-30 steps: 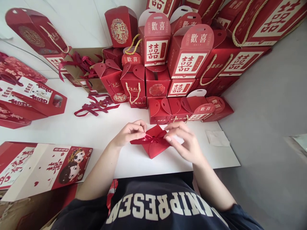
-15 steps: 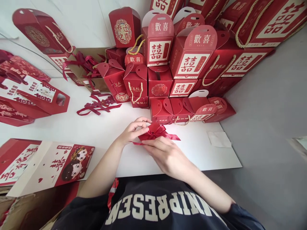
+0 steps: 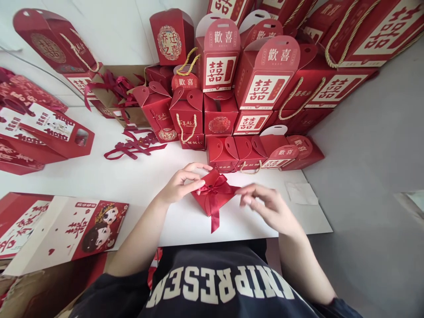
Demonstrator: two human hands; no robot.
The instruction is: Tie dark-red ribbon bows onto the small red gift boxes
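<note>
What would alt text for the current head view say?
Two hands work at a red ribbon bow on a small red box: left hand at its side, right hand by the ribbon's right end. Stacked red gift boxes stand behind.

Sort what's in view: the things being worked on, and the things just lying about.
Being worked on:
- small red box, left hand against it
- its ribbon bow, right hand beside it

Apparently just lying about:
- loose ribbons, perhaps spares
- ribbon-filled carton
- stacked gift boxes
- white paper
</note>
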